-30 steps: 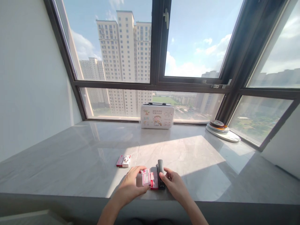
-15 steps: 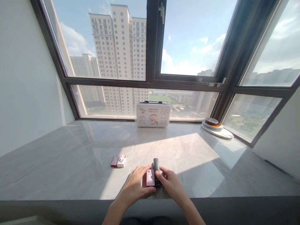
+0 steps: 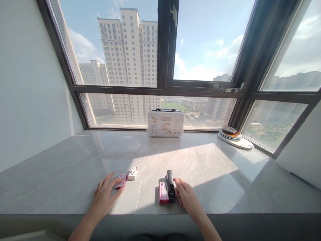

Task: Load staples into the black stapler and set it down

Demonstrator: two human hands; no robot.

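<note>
My left hand is closed on a small pink-and-white box, thumb at its near end and fingers at its left side. Just behind that box lies a small white box with a picture of staples on it. A black stapler lies lengthwise on the marble-look ledge. Against its left side is another pink-and-white box. My right hand rests at the stapler's right side, fingers curled together and touching it, not wrapped round it.
A white case with cartoon prints and a dark handle stands against the window at the back. Stacked plates or coasters sit in the right back corner. The ledge ends at a straight front edge near me.
My left hand has left the box beside the stapler and moved left to the other pink-and-white box, which is now nearer me and apart from the white one. My right thumb has come off the stapler.
</note>
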